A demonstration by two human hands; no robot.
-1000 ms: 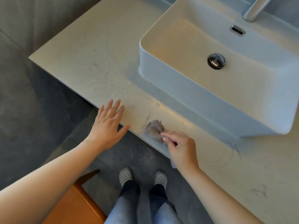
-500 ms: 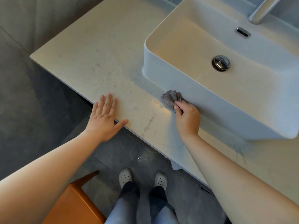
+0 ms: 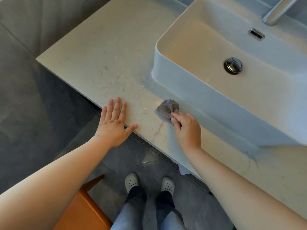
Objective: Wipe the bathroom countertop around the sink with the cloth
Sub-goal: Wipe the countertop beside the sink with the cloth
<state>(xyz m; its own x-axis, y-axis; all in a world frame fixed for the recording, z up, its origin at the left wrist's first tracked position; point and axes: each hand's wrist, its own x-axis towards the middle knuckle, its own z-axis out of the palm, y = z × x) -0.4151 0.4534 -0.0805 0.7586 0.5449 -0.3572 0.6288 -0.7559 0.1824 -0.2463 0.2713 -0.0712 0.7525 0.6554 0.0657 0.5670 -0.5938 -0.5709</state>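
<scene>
One cloth [image 3: 166, 109], near one sink [image 3: 191, 92]: right hand [image 3: 188, 129] fingers are pinching it; left hand [image 3: 114, 124] is resting flat, fingers released, at the worktop [image 3: 99, 55] edge.

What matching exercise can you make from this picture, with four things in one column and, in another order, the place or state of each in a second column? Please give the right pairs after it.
Things
1. left hand
2. grey cloth
3. drain stopper
4. chrome faucet

Places or states
A. in the bottom of the sink
B. above the back of the sink
C. flat on the countertop at its front edge, fingers straight
D. pinched by the right hand, on the countertop in front of the sink

Pairs: 1-C, 2-D, 3-A, 4-B
</scene>
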